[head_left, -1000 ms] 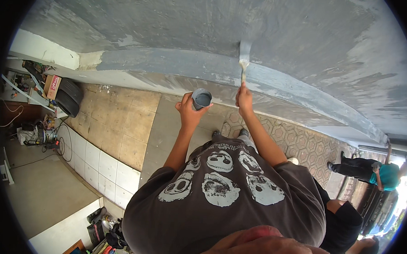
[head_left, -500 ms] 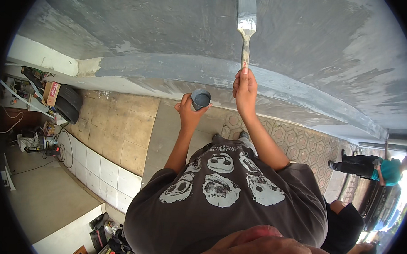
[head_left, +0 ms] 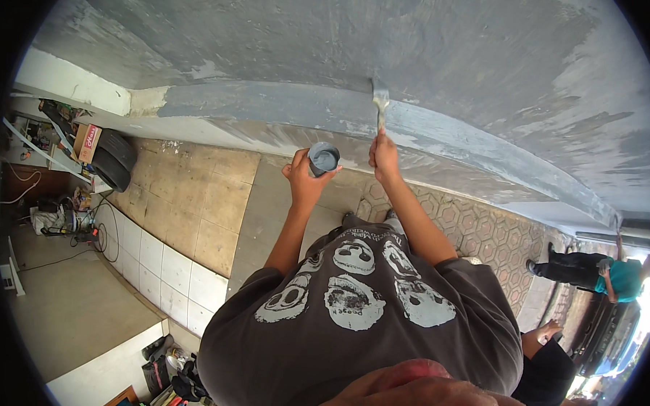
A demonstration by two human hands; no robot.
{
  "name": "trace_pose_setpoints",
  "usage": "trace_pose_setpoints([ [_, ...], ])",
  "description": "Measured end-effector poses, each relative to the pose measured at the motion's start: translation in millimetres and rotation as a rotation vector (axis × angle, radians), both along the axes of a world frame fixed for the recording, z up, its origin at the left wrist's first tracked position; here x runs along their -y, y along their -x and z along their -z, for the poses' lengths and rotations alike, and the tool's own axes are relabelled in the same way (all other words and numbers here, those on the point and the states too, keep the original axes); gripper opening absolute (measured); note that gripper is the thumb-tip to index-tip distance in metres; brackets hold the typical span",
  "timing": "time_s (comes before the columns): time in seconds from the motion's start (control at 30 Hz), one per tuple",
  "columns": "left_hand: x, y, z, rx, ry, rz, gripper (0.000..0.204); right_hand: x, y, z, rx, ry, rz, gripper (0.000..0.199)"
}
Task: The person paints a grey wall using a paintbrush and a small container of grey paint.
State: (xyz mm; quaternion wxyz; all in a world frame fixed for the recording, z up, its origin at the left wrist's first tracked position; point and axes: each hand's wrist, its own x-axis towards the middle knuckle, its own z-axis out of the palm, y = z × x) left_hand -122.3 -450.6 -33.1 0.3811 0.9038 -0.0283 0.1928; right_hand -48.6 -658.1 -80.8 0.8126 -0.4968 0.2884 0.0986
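My right hand [head_left: 386, 159] is closed round the handle of a paintbrush [head_left: 381, 101], its bristles pointing away from me. The bristle end meets the grey-painted wall [head_left: 289, 38] right at the upper edge of a lighter grey ledge [head_left: 271, 103]. Lower and to the left, my left hand [head_left: 306, 180] grips a small dark cup [head_left: 324, 159] from its sides, fingers and thumb spread round it. Grey paint shows inside the cup, which is tipped so its mouth faces up toward me. Streaky brush marks cover the wall.
At far left stand a tyre [head_left: 113, 163] and a cardboard box [head_left: 88, 143], near cables and clutter. Tiled floor [head_left: 188, 190] and hexagonal paving [head_left: 455, 201] lie below. On the right are a person in a teal shirt [head_left: 626, 279], another in black [head_left: 546, 376], and a dark vehicle [head_left: 606, 335].
My right hand has drawn the brush down the wall toward me, from high up to the ledge's edge. The left hand with the cup has barely shifted. The person in black moved an arm.
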Motion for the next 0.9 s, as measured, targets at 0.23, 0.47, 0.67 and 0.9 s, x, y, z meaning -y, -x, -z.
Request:
trace_pose_setpoints([
  [0.23,-1.7,1.9,8.2,0.072,-0.031,-0.007,0.062,-21.9,26.2,-52.7,0.498,0.352,0.05,0.044],
  [0.47,7.5,3.9,0.2,0.059,-0.037,0.037,0.061,22.2,2.8,89.5,-0.023,0.611,-0.017,0.042],
  [0.67,-0.6,15.3,8.6,0.046,-0.006,-0.011,0.058,54.6,67.8,104.0,0.121,0.898,0.142,0.043],
  [0.9,6.9,6.7,6.7,0.051,-0.032,0.052,0.058,99.2,39.0,139.0,0.058,1.012,0.658,0.043],
])
